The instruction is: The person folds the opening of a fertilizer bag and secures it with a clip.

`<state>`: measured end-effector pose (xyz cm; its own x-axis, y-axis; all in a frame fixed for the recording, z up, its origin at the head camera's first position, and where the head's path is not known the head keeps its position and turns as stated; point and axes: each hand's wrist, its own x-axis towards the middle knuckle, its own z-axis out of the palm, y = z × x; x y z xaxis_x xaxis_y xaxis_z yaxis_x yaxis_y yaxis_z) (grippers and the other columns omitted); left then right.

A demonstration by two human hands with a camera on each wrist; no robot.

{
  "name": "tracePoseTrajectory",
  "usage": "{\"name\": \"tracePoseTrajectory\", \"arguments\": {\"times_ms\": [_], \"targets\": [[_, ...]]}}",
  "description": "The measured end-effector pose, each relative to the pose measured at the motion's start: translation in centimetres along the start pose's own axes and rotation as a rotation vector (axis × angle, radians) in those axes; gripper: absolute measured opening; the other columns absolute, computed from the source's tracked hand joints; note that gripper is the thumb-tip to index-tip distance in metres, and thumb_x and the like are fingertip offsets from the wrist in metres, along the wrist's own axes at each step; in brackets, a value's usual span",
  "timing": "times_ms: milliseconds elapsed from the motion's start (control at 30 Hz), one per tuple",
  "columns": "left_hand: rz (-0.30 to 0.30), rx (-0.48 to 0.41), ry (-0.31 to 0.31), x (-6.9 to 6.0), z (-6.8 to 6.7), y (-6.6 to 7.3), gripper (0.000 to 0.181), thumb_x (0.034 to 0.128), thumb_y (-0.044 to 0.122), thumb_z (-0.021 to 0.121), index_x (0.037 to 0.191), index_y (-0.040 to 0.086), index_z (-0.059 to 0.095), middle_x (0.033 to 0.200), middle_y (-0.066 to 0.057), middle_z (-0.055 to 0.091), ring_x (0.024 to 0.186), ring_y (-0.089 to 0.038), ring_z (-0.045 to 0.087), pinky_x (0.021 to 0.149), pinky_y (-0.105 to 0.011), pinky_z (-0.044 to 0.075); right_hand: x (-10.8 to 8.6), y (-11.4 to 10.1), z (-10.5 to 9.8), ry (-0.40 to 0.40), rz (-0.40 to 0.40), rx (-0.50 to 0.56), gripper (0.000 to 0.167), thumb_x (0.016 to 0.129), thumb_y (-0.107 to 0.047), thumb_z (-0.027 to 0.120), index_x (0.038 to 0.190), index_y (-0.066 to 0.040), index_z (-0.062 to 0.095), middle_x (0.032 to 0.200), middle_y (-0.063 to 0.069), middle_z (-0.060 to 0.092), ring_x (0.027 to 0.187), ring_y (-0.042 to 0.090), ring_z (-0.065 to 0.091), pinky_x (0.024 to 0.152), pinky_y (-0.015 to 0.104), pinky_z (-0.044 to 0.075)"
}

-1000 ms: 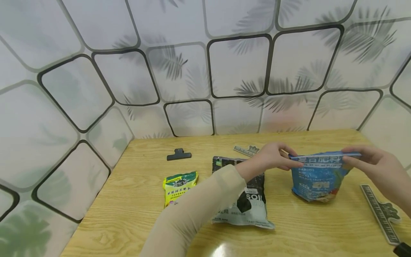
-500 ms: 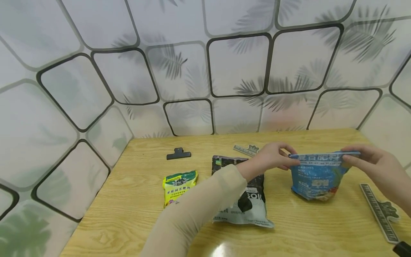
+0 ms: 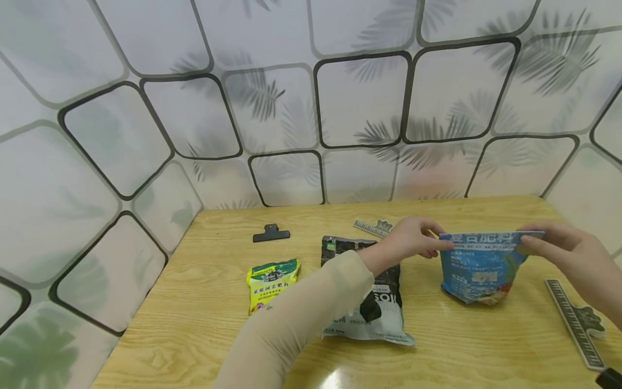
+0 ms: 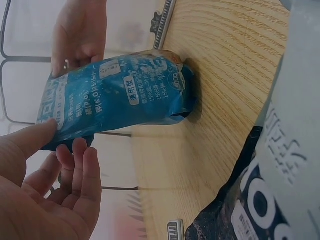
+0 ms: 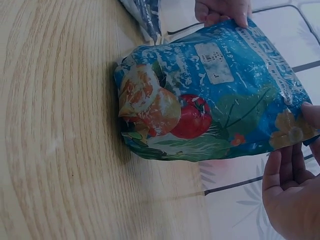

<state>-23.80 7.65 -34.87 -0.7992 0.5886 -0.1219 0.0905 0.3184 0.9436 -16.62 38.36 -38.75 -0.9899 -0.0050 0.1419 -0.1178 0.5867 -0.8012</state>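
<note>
Yellow and green, a small packet lies at the left of the wood-grain worktop, its lower right part hidden by the beige sleeve of the left arm. A black clip lies just behind it. Next comes a black-and-pale soil bag, flat on the worktop, the sleeve crossing over it; beyond its top edge lies a long striped clip, partly hidden by the left hand.

That hand's fingers are clamped on the top left corner of a blue bag, thumb in front and the others behind. The blue bag stands upright on the right part of the worktop, its top edge stretched nearly straight; the right wrist view shows a printed tomato and citrus slices on its front. The right hand pinches the opposite top corner between thumb and fingers. Below the right hand, at the far right, lies a second striped clip, near a dark object cut off by the corner.
</note>
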Motion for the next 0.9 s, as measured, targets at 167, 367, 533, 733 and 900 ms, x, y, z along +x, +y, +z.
{"name": "tracePoseTrajectory", "arguments": {"times_ms": [167, 367, 533, 733, 900], "targets": [[0.004, 0.007, 0.010, -0.02, 0.06, -0.12, 0.035, 0.0996, 0.017, 0.078, 0.131, 0.003, 0.071, 0.094, -0.007, 0.076, 0.086, -0.024, 0.076, 0.067, -0.022, 0.062, -0.20, -0.35, 0.09, 0.006, -0.022, 0.002, 0.024, 0.113, -0.024, 0.055, 0.130, -0.041, 0.058, 0.105, -0.039, 0.064, 0.099, -0.023, 0.056, 0.082, -0.003, 0.040], [0.004, 0.023, 0.027, 0.08, 0.19, -0.22, 0.035, 0.0996, 0.019, 0.078, 0.131, 0.005, 0.072, 0.094, -0.005, 0.076, 0.084, -0.021, 0.075, 0.071, -0.025, 0.064, -0.30, -0.58, 0.21, 0.008, -0.028, 0.018, 0.028, 0.113, -0.021, 0.055, 0.127, -0.045, 0.056, 0.106, -0.040, 0.063, 0.099, -0.025, 0.055, 0.083, -0.004, 0.039], [-0.003, 0.031, 0.039, 0.04, 0.27, -0.15, 0.035, 0.0992, 0.021, 0.079, 0.130, 0.006, 0.073, 0.096, -0.006, 0.076, 0.079, -0.013, 0.072, 0.071, -0.024, 0.062, -0.29, -0.48, 0.21, 0.008, -0.028, 0.028, 0.028, 0.113, -0.020, 0.055, 0.127, -0.045, 0.057, 0.105, -0.040, 0.064, 0.099, -0.025, 0.056, 0.083, -0.003, 0.040], [-0.010, 0.016, 0.041, 0.02, 0.26, -0.17, 0.034, 0.0994, 0.020, 0.078, 0.129, 0.006, 0.073, 0.110, -0.006, 0.077, 0.096, -0.023, 0.077, 0.082, -0.031, 0.066, -0.18, -0.24, 0.18, 0.003, -0.024, 0.030, 0.027, 0.113, -0.021, 0.055, 0.127, -0.044, 0.057, 0.105, -0.039, 0.064, 0.098, -0.024, 0.057, 0.080, -0.002, 0.041], [-0.003, 0.085, 0.054, 0.16, 0.24, -0.30, 0.036, 0.0989, 0.024, 0.079, 0.131, 0.009, 0.074, 0.121, -0.005, 0.076, 0.095, -0.015, 0.075, 0.086, -0.033, 0.066, 0.08, 0.22, -0.01, 0.000, -0.023, 0.025, 0.024, 0.113, -0.023, 0.055, 0.128, -0.041, 0.057, 0.106, -0.040, 0.064, 0.098, -0.024, 0.058, 0.076, -0.002, 0.041]]}}
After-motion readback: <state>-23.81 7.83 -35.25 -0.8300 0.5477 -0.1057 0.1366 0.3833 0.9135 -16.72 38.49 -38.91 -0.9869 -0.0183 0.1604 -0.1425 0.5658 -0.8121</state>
